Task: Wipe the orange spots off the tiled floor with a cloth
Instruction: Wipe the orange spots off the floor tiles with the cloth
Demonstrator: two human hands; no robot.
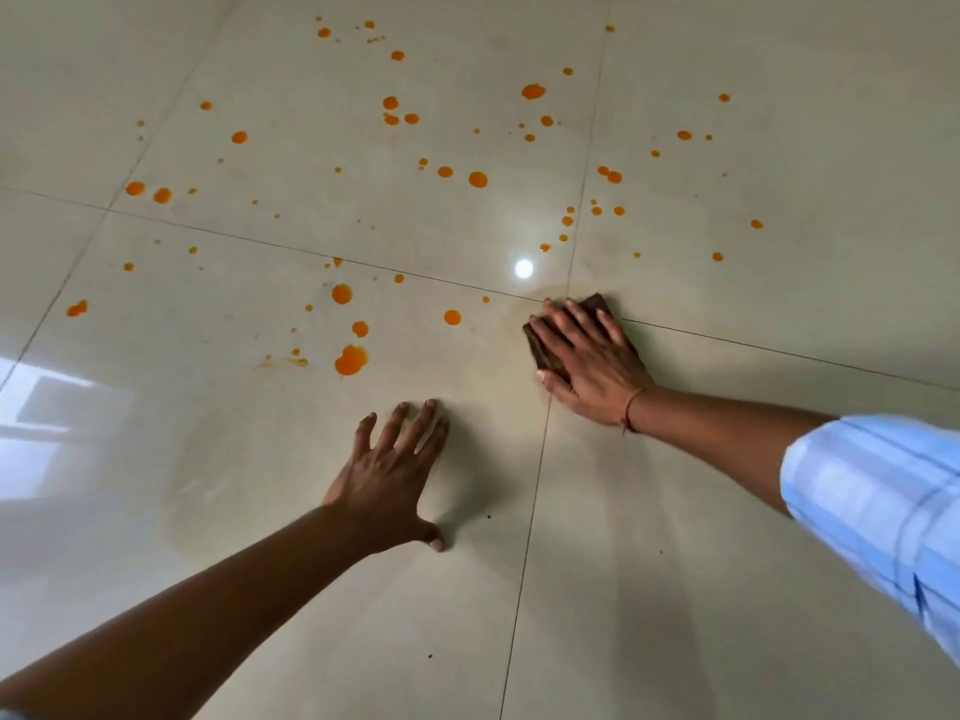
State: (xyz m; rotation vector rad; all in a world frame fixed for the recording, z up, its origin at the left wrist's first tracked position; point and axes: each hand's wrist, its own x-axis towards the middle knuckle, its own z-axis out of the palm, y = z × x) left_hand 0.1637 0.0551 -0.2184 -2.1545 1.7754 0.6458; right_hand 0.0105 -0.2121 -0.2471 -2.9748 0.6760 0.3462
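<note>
**Wiping orange splatter off glossy tile, most of it left to go**

The tiled floor (727,563) is big pale cream squares, very shiny, with thin dark grout lines (535,511). It mirrors a round ceiling light (523,268) and a bright window (41,402) at the left edge, and that's all of the room you get. The orange spots (351,360) are scattered over the far tiles, from fat blobs to pinhead specks, all beyond the hands. The near tiles only show a faint yellowish haze, which I'd guess is smeared residue.

The left hand (395,470) is flat on the floor, fingers spread, holding nothing. It looks like a prop for body weight. The right hand (587,366) lies flat on the cloth (597,304), fingers straight and close together, pressing it down where the grout lines cross. The cloth is small, dark brown and mostly hidden under the palm. There's a pale blue checked sleeve (883,511) and a thin thread band (631,407) on that wrist.

My take: pull the nearest drops in toward the wiped patch instead of pushing them outward, take fat blobs in one slow pass, turn the cloth to a fresh face once it loads up, and run along the grout. That haze probably wants a second go.
</note>
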